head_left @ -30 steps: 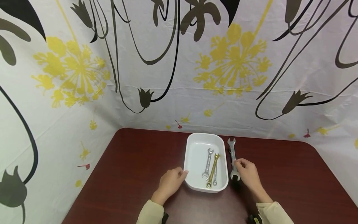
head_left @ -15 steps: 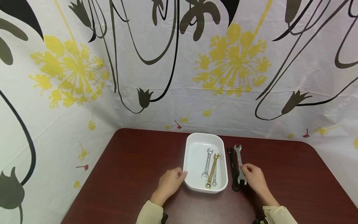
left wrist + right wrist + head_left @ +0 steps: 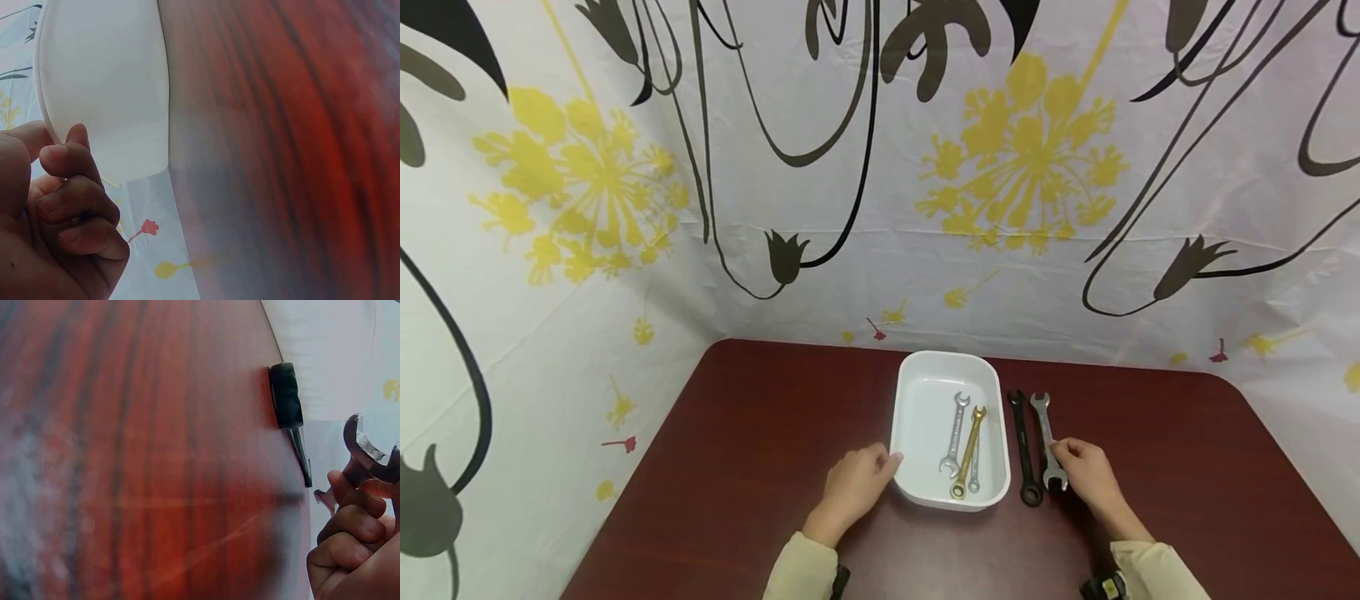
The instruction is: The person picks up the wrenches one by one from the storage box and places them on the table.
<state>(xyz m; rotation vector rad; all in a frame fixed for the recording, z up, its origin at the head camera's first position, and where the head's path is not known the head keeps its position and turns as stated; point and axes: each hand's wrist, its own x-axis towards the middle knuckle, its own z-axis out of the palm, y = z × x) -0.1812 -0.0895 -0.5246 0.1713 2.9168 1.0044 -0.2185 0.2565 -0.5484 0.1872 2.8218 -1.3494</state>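
My right hand (image 3: 1090, 475) pinches a silver open-end wrench (image 3: 1043, 425) between thumb and fingers, near its lower end. In the right wrist view one forked end of that wrench (image 3: 369, 453) sticks out past the curled fingers. Just left of it a black combination wrench (image 3: 1025, 450) lies on the table, ring end toward me. My left hand (image 3: 856, 487) grips the left rim of a white plastic tray (image 3: 917, 492), thumb over the edge and fingers outside, as the left wrist view confirms. Inside the tray lie a silver open-end wrench (image 3: 956, 437), a gold combination wrench (image 3: 970, 450) and a small silver wrench (image 3: 975, 471).
A dark red wood-grain table (image 3: 790, 417) bears everything. Patterned white cloth (image 3: 865, 167) hangs behind the table and along its left side. A dark strap device (image 3: 1105, 586) sits at the right wrist.
The silver wrench in my right hand has moved right and a little toward me, off the black wrench, which now shows fully. My left hand has stayed on the tray rim.
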